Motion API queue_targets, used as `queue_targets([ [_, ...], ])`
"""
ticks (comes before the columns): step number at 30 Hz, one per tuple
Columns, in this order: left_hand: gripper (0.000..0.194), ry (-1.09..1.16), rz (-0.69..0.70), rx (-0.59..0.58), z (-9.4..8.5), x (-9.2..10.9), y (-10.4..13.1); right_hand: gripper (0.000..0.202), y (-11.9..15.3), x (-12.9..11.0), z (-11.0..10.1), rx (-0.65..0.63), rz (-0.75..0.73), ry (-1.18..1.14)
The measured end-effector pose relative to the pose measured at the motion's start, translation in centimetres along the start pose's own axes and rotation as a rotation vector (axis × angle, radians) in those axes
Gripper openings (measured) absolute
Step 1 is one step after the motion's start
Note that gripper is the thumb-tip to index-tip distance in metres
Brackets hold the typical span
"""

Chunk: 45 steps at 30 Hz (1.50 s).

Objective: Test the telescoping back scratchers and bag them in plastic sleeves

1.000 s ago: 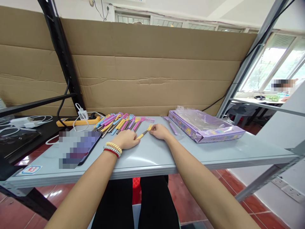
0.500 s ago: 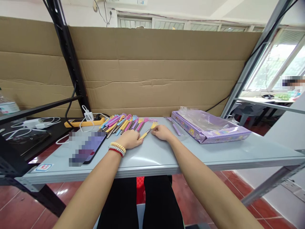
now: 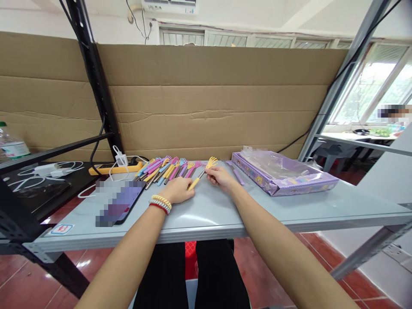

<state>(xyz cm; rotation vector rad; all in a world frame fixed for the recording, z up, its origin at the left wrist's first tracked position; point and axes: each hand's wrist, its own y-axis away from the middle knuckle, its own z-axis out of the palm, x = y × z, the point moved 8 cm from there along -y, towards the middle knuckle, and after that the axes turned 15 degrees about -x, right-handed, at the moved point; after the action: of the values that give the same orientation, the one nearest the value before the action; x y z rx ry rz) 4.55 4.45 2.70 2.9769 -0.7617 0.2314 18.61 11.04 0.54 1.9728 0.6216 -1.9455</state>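
A yellow back scratcher (image 3: 211,162) with a claw-shaped head and a metal shaft slants up to the right above the table. My left hand (image 3: 178,189), wearing bracelets, is closed around its yellow handle. The fingers of my right hand (image 3: 220,177) pinch the shaft just below the claw head. To the left of the back scratcher lies a spread pile of back scratchers (image 3: 169,168) in pink, blue, purple and yellow. Beside my right hand is a purple back scratcher (image 3: 238,176) in clear wrapping.
A purple box (image 3: 286,184) with clear plastic film on it lies at the right. On the left are a phone (image 3: 130,199), a yellow power strip (image 3: 122,167) and a white charger (image 3: 121,159). Cardboard (image 3: 209,98) stands along the table's back edge, between shelf posts.
The back scratcher's claw head has risen and turned more toward me. My right hand has lifted with it, while my left hand keeps hold of the handle. The view has tilted up slightly.
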Motion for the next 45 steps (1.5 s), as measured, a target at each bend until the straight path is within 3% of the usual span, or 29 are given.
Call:
queue_targets([
  [5, 0.023, 0.022, -0.045, 0.063, -0.3, -0.8, -0.3, 0.022, 0.1, 0.0, -0.4, 0.055, 0.043, 0.196],
  [11, 0.019, 0.077, -0.096, 0.159, -1.0, -1.9, 0.0, 0.012, 0.5, -0.7, 1.5, 0.034, 0.092, 0.951],
  [13, 0.019, 0.1, -0.1, 0.204, -1.4, -2.2, 0.2, 0.012, 0.6, -0.5, 2.4, 0.001, 0.109, 1.091],
  [21, 0.025, 0.167, -0.221, 0.386, -2.7, -3.6, 1.4, 0.025, 0.6, 0.0, 3.0, -0.061, 0.182, 1.187],
  [25, 0.026, 0.103, -0.212, 0.342, -2.3, -3.3, 0.9, 0.031, 1.2, 0.1, 3.6, -0.106, 0.176, 1.223],
  [28, 0.026, 0.059, -0.192, 0.304, -2.1, -2.8, 0.5, 0.021, 2.2, -1.5, 3.5, -0.155, 0.095, 1.296],
  [31, 0.025, 0.074, -0.187, 0.314, -2.3, -2.6, 0.7, 0.016, 3.8, -5.1, 0.1, -0.074, 0.064, 1.377],
  [33, 0.024, 0.096, -0.198, 0.342, -2.6, -2.7, 1.0, 0.017, 5.1, -8.1, -4.5, 0.139, 0.124, 1.42],
  [36, 0.022, 0.124, -0.218, 0.363, -2.7, -3.0, 1.1, 0.02, 7.9, -10.5, -12.4, 0.432, 0.435, 1.485],
  [38, 0.021, 0.134, -0.225, 0.367, -2.6, -3.2, 1.0, 0.024, 9.8, -10.1, -16.5, 0.487, 0.651, 1.471],
  [40, 0.021, 0.138, -0.237, 0.37, -2.6, -3.4, 0.9, 0.031, 11.5, -9.0, -19.3, 0.503, 0.792, 1.432],
  [45, 0.021, 0.129, -0.242, 0.362, -2.5, -3.5, 0.9, 0.041, 13.4, -6.4, -21.4, 0.514, 0.929, 1.389],
])
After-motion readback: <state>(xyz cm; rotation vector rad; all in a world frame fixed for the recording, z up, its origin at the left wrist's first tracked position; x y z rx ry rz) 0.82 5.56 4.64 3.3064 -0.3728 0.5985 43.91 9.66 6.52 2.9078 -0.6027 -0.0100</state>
